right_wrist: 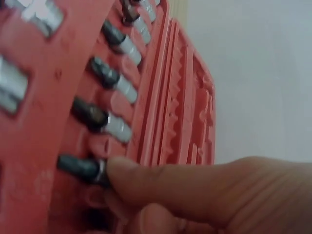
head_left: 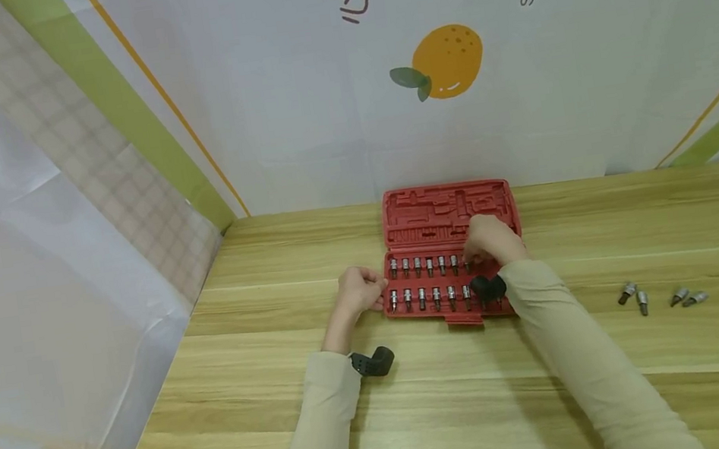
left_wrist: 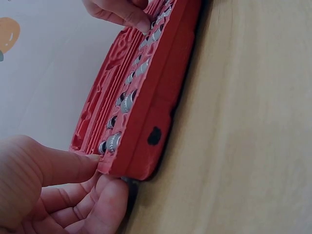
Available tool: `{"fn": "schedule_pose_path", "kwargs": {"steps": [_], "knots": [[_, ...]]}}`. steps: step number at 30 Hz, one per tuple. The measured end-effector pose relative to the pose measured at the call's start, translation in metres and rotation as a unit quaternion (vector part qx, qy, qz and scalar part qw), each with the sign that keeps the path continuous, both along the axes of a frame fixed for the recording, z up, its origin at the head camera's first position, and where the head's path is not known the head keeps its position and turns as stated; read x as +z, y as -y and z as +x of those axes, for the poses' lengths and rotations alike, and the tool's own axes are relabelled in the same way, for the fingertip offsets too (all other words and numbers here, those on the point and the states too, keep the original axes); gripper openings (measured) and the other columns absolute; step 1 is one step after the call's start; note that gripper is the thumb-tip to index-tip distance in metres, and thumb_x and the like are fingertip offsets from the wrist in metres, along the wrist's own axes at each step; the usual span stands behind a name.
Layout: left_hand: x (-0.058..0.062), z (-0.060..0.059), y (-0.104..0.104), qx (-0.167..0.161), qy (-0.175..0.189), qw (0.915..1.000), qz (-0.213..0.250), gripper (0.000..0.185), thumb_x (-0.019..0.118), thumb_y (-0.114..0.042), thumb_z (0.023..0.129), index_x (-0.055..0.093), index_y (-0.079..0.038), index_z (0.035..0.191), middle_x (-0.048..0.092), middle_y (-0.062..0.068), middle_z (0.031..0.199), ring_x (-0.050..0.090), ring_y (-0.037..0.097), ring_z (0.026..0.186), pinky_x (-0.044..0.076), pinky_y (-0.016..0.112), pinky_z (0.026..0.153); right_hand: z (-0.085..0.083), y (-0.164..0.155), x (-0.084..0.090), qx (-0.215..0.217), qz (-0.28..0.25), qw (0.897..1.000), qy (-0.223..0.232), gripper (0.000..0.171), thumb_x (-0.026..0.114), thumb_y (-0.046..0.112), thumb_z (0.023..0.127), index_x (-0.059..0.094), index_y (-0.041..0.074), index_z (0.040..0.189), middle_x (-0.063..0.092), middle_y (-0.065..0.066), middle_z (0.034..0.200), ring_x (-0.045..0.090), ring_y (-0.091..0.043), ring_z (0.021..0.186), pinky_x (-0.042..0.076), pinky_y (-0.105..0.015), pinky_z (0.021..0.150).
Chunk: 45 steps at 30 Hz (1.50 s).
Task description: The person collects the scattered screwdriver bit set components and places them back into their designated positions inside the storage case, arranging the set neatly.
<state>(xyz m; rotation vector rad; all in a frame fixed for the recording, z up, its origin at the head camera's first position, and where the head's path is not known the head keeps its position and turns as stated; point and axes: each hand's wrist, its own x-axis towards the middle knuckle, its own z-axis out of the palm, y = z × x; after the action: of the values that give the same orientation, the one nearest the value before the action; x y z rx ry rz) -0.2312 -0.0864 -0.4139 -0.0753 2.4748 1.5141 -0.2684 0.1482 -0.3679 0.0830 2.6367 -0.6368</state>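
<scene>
Silver bits with dark tips here: 4 loose bits (head_left: 643,302) lie off right. Then 1 open red case (head_left: 436,280), latch (head_left: 465,321) side nearest, black smudge (left_wrist: 154,136) on its end. Left grip (head_left: 360,291) pinches the case's left edge; right grip (head_left: 494,238) pinches 1 bit (right_wrist: 78,165) at the back row. At least 6 more show clearly per row. Lid (head_left: 427,215) sits behind. Surface (head_left: 455,410) is wood-look, and past it hangs a whitish sheet (head_left: 286,97), orange fruit (head_left: 453,58) printed on it.

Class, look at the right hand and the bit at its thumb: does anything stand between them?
Nothing visible does: the right hand meets the bit directly, its thumb against the silvery end. The open red lid lies beyond the bit, not between.
</scene>
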Motion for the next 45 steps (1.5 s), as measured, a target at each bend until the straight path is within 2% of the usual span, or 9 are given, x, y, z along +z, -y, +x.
{"fn": "schedule_pose_path", "kwargs": {"steps": [4, 12, 16, 21, 27, 31, 34, 40, 45], "knots": [[0.001, 0.0, -0.002, -0.001, -0.001, 1.0, -0.001, 0.012, 0.06, -0.003, 0.09, 0.065, 0.008, 0.092, 0.063, 0.012, 0.072, 0.057, 0.012, 0.05, 0.057, 0.026, 0.052, 0.0, -0.005, 0.003, -0.01, 0.002, 1.0, 0.002, 0.018, 0.074, 0.014, 0.082, 0.062, 0.004, 0.072, 0.051, -0.003, 0.054, 0.042, -0.012, 0.047, 0.038, -0.027, 0.048], [0.002, 0.0, -0.004, -0.001, 0.001, 1.0, -0.007, 0.012, 0.06, -0.005, 0.091, 0.065, 0.007, 0.091, 0.062, 0.012, 0.07, 0.057, 0.012, 0.051, 0.056, 0.026, 0.052, -0.001, -0.013, 0.002, 0.001, 0.036, 0.999, -0.016, 0.028, 0.079, 0.024, 0.078, 0.06, 0.005, 0.071, 0.052, -0.004, 0.056, 0.046, -0.015, 0.053, 0.04, -0.029, 0.052], [0.002, 0.0, -0.004, -0.003, 0.0, 1.0, -0.007, 0.012, 0.059, -0.004, 0.091, 0.065, 0.007, 0.091, 0.063, 0.012, 0.071, 0.057, 0.012, 0.051, 0.056, 0.026, 0.051, 0.004, -0.018, -0.004, 0.001, 0.019, 0.999, -0.044, 0.031, 0.079, 0.027, 0.077, 0.059, 0.004, 0.07, 0.056, -0.007, 0.057, 0.05, -0.017, 0.053, 0.04, -0.028, 0.051], [0.001, 0.0, -0.004, -0.005, -0.002, 1.0, -0.005, 0.011, 0.059, -0.003, 0.091, 0.064, 0.007, 0.091, 0.064, 0.013, 0.073, 0.057, 0.012, 0.051, 0.057, 0.026, 0.052, 0.013, -0.018, -0.01, 0.0, -0.006, 0.996, -0.087, 0.033, 0.078, 0.025, 0.079, 0.056, 0.006, 0.062, 0.052, -0.005, 0.049, 0.048, -0.014, 0.047, 0.039, -0.026, 0.049], [-0.001, 0.001, -0.003, -0.006, 0.004, 1.0, -0.005, 0.012, 0.058, -0.003, 0.091, 0.065, 0.007, 0.091, 0.064, 0.013, 0.073, 0.058, 0.013, 0.051, 0.057, 0.027, 0.052, 0.023, -0.026, -0.015, -0.003, -0.053, 0.994, -0.094, 0.047, 0.068, 0.019, 0.086, 0.046, 0.013, 0.044, 0.052, -0.003, 0.043, 0.041, -0.01, 0.038, 0.037, -0.023, 0.046], [-0.001, 0.002, -0.003, -0.003, 0.001, 1.0, -0.006, 0.012, 0.059, -0.003, 0.091, 0.064, 0.008, 0.092, 0.062, 0.012, 0.069, 0.057, 0.013, 0.051, 0.057, 0.027, 0.052, 0.031, -0.04, -0.013, -0.013, -0.083, 0.991, -0.103, 0.05, 0.06, 0.012, 0.089, 0.038, 0.015, 0.044, 0.053, -0.005, 0.043, 0.036, -0.008, 0.036, 0.035, -0.022, 0.045], [-0.001, 0.002, -0.004, -0.001, 0.0, 1.0, -0.007, 0.013, 0.06, -0.004, 0.091, 0.064, 0.008, 0.093, 0.061, 0.011, 0.068, 0.057, 0.012, 0.051, 0.057, 0.026, 0.052, 0.038, -0.052, -0.009, -0.017, -0.093, 0.99, -0.102, 0.048, 0.057, 0.011, 0.09, 0.037, 0.014, 0.046, 0.05, -0.003, 0.043, 0.034, -0.008, 0.037, 0.031, -0.022, 0.044], [-0.001, 0.001, -0.002, -0.003, -0.001, 1.0, -0.007, 0.013, 0.061, -0.004, 0.09, 0.064, 0.008, 0.094, 0.063, 0.013, 0.071, 0.058, 0.012, 0.052, 0.057, 0.027, 0.052, 0.053, -0.076, -0.003, -0.014, -0.086, 0.99, -0.109, 0.044, 0.055, 0.012, 0.09, 0.044, 0.011, 0.047, 0.047, 0.001, 0.043, 0.031, -0.007, 0.039, 0.026, -0.021, 0.042], [0.002, 0.001, -0.002, 0.0, 0.0, 1.0, -0.006, 0.013, 0.061, -0.004, 0.09, 0.064, 0.008, 0.094, 0.064, 0.014, 0.072, 0.059, 0.013, 0.053, 0.057, 0.027, 0.052, 0.062, -0.093, -0.004, -0.014, -0.068, 0.991, -0.118, 0.038, 0.054, 0.014, 0.092, 0.055, 0.005, 0.054, 0.056, -0.004, 0.048, 0.036, -0.008, 0.041, 0.03, -0.023, 0.044]]}}
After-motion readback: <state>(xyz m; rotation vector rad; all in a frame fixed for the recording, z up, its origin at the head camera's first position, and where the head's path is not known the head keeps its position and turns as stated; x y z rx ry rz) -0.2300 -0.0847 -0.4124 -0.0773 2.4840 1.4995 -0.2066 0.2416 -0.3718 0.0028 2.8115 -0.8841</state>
